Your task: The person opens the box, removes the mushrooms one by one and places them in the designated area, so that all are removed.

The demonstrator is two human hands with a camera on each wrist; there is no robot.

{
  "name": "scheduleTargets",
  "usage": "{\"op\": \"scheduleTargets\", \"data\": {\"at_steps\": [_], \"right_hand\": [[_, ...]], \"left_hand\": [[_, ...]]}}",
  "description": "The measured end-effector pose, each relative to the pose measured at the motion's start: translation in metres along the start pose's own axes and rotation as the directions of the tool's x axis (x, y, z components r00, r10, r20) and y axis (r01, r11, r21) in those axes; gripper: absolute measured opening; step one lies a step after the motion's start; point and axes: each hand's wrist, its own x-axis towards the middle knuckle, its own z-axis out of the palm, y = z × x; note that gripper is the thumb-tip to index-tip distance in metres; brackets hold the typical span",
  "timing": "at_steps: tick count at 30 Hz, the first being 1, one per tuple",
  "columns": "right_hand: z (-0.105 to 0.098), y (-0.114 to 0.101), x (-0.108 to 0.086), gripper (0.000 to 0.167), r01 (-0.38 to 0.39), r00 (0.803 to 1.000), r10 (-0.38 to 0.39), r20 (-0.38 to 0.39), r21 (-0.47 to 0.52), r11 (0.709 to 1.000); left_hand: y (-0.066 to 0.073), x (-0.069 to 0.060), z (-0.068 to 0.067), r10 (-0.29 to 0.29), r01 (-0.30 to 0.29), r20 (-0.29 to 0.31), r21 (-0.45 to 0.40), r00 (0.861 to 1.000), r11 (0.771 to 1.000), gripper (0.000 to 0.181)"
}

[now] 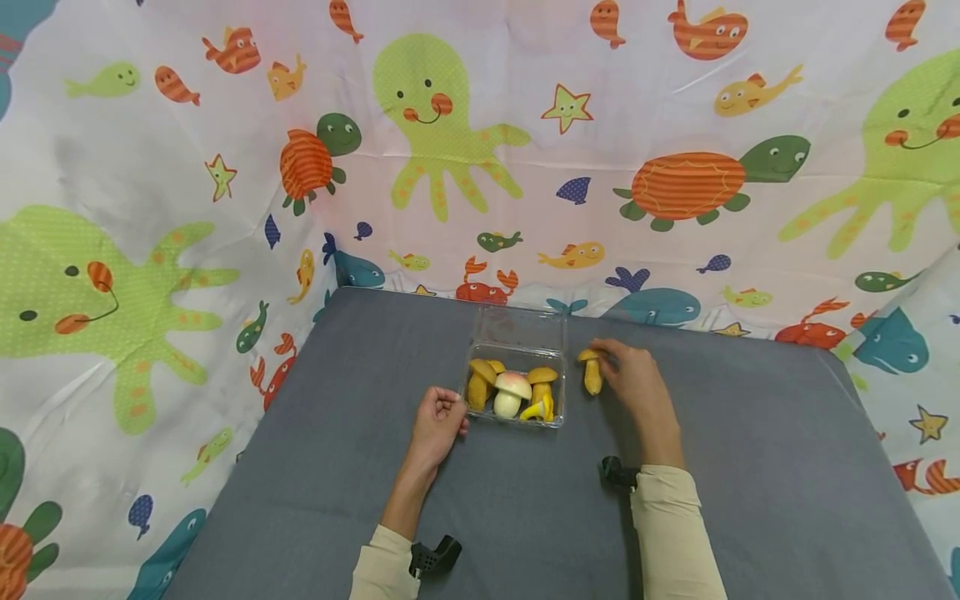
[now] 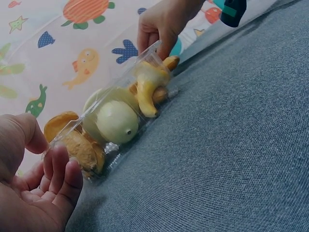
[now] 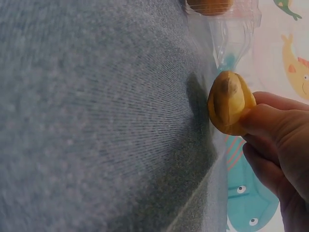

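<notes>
A clear plastic box (image 1: pixel 517 423) with its lid (image 1: pixel 519 327) tipped back stands on the grey cloth. Inside are several toy mushrooms: a white one with a pinkish cap (image 1: pixel 510 395), brown-yellow ones (image 1: pixel 480 385) and a small yellow one (image 2: pixel 147 89). My left hand (image 1: pixel 438 425) pinches the box's near left corner between thumb and curled fingers. Just right of the box, my right hand (image 1: pixel 633 379) pinches a brown-yellow mushroom (image 1: pixel 593 375) by its cap, stem pointing down in the head view. The right wrist view shows this mushroom (image 3: pixel 227 104) end-on between thumb and fingers.
A grey cloth (image 1: pixel 360 358) covers the table. Behind and at both sides hangs a white curtain (image 1: pixel 510 108) printed with sea animals, meeting the table's back edge close behind the raised lid. Each wrist wears a black device (image 1: pixel 435 557).
</notes>
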Motion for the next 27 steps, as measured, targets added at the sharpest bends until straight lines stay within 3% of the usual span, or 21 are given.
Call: {"op": "scheduleTargets", "data": {"at_steps": [27], "right_hand": [[-0.0025, 0.0021, -0.0077, 0.037, -0.01, 0.998, 0.013, 0.066, -0.053, 0.999]], "left_hand": [[-0.0034, 0.0021, 0.0002, 0.005, -0.005, 0.002, 0.004, 1.0, 1.0, 0.015]]}}
